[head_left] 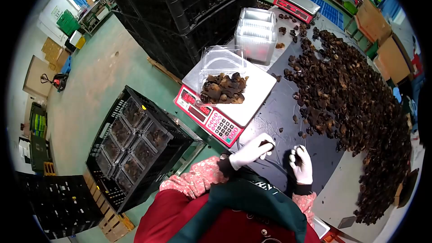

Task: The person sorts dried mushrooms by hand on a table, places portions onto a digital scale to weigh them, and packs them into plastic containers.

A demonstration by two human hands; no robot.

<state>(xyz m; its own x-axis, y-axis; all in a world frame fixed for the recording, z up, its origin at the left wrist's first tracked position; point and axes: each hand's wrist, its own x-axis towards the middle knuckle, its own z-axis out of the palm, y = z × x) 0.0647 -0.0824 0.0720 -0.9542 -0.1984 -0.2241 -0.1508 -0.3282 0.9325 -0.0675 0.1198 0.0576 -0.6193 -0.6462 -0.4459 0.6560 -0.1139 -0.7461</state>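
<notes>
My left hand (250, 153), in a white glove, is closed on a dark piece of wood ear mushroom (266, 143) just in front of the scale. To its right, my right hand (302, 166), also white-gloved, has its fingers curled in above the dark tabletop (275, 171); what they hold, if anything, I cannot make out. An open clear plastic box (223, 65) with brown-black wood ear mushrooms (224, 88) in it rests on the red-and-white digital scale (257, 91). The scale's red display is lit.
A large heap of wood ear mushrooms (346, 85) spreads along the table's right side. Stacked clear boxes (256, 36) and a second scale (297, 5) stand behind. At left, a black crate (150, 175) holds filled boxes. Tall black crates (180, 13) rise behind the scale.
</notes>
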